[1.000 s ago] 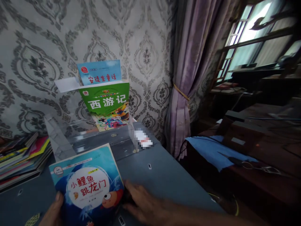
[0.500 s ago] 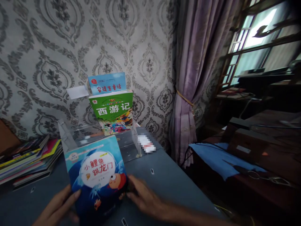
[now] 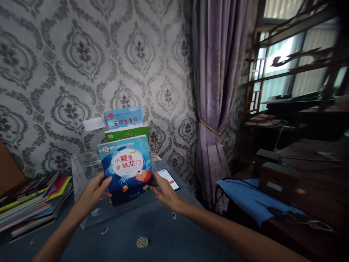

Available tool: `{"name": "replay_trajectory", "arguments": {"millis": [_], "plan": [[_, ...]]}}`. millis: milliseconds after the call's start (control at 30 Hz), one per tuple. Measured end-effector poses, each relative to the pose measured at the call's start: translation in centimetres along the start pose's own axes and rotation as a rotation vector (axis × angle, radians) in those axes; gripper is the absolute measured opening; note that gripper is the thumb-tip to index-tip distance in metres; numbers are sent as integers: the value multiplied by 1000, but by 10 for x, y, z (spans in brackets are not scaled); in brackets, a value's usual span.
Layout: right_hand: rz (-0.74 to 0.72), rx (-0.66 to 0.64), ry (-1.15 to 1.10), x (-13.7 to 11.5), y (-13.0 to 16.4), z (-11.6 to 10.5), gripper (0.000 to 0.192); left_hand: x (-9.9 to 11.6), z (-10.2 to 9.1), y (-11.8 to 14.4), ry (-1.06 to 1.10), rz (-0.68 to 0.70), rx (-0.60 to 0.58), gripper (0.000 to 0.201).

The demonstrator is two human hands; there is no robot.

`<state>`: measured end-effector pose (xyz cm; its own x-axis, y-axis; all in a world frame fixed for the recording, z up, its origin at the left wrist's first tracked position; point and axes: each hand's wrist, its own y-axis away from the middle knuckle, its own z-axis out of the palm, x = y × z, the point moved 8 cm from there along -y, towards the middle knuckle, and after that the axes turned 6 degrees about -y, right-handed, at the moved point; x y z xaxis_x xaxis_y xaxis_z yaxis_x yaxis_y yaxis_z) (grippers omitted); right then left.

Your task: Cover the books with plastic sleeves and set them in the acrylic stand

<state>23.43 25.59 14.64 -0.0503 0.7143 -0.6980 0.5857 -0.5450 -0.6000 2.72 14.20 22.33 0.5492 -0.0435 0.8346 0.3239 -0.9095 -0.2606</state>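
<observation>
A blue picture book (image 3: 128, 174) with a red fish on its cover is held upright, slightly tilted, between my hands. My left hand (image 3: 95, 187) grips its left edge, thumb on the front cover. On the opposite edge, my right hand (image 3: 163, 189) has its fingers closed near the lower corner. Directly behind it stand a green book (image 3: 127, 134), mostly covered, and a light-blue book (image 3: 124, 117). They are in a clear plastic stand (image 3: 79, 178), whose left side shows. The book's lower edge hides the stand's front.
A stack of magazines and books (image 3: 32, 200) lies at the left of the dark table (image 3: 120, 240). A lit phone (image 3: 170, 178) rests beyond my right hand. To the right are a purple curtain (image 3: 215, 91) and a blue cloth (image 3: 245, 196) with scissors.
Both hands have carried the blue picture book forward to the stand, where it now covers most of the green book. The camera view has also shifted.
</observation>
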Motion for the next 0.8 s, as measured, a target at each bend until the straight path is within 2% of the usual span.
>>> {"name": "replay_trajectory", "arguments": {"millis": [100, 267, 367, 433, 500, 567, 667, 800], "plan": [[52, -24, -6, 17, 26, 8, 53, -27, 17, 11, 18, -45, -42, 65], [238, -74, 44, 49, 64, 24, 59, -65, 38, 32, 47, -116, -75, 70], [257, -105, 70, 57, 74, 32, 60, -74, 40, 40, 44, -143, -82, 70], [234, -107, 83, 56, 72, 34, 57, -72, 39, 41, 39, -137, -92, 66], [168, -96, 88, 49, 59, 30, 51, -62, 34, 34, 23, -109, -97, 62], [47, -81, 95, 30, 33, 19, 45, -43, 24, 20, -3, -57, -84, 55], [-170, 6, 224, -11, -24, -13, 41, 2, -2, -15, -36, 78, -13, 43], [-232, 62, 269, -44, -109, -56, 35, 65, -40, -64, -28, 325, 163, 37]]}}
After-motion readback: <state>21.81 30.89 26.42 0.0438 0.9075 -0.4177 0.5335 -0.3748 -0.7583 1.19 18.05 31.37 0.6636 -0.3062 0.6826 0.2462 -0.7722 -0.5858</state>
